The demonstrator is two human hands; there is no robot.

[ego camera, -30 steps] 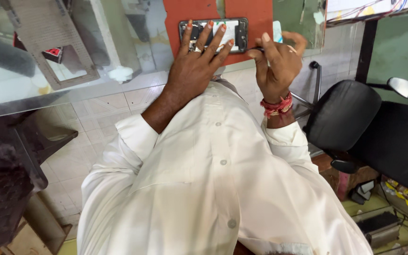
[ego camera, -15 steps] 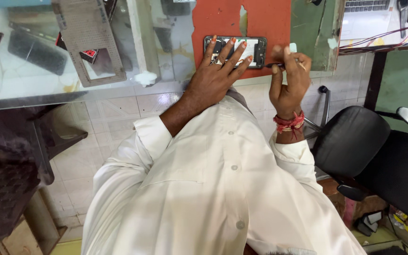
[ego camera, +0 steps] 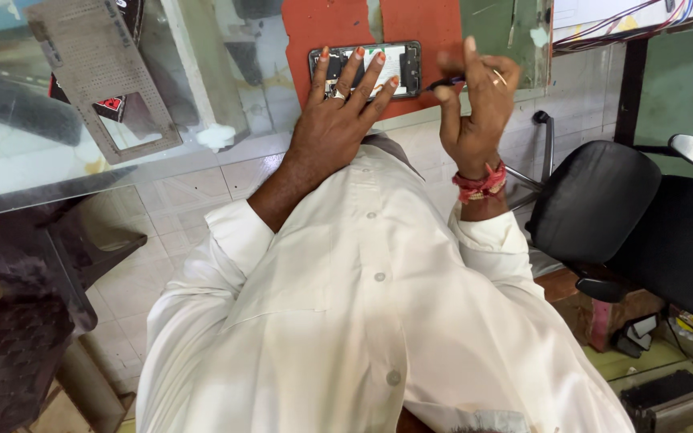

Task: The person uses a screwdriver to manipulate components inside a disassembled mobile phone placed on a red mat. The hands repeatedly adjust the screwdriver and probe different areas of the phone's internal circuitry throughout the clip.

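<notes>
Left hand [ego camera: 334, 132] is pinning the opened phone [ego camera: 366, 70] flat with spread fingers, on the red mat [ego camera: 314, 24] at the glass surface's far edge. Right hand [ego camera: 475, 112] is pinching a thin dark tool [ego camera: 443, 82]. That slick glass and the exposed innards are worrying me: one slip could gouge the board.

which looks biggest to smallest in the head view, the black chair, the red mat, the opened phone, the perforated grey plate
1. black chair
2. red mat, though it is partly cut off at the top
3. perforated grey plate
4. opened phone

The chair sits nearer the camera, so its lead is apparent only.
</notes>
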